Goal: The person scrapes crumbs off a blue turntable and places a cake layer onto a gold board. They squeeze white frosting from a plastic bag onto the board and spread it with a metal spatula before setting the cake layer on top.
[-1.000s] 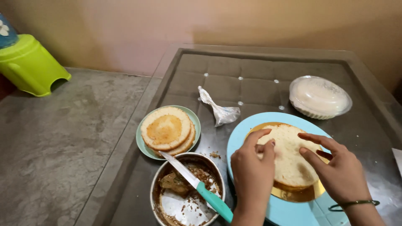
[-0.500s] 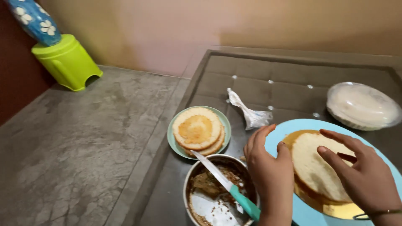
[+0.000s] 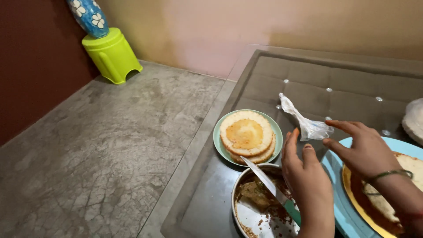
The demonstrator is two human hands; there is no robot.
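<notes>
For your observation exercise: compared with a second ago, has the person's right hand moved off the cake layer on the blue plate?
Yes. The right hand has lifted off the cake layer and shifted toward the crumpled plastic bag, over the blue plate's far edge.

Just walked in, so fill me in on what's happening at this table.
A person is layering a cake. Both bare hands, the left hand and right hand, are raised above the glass-topped table, holding nothing. A cream-topped cake layer sits on a gold board on a light blue plate. Stacked sponge rounds wait on a green plate; a teal-handled knife rests in a steel bowl.
</notes>
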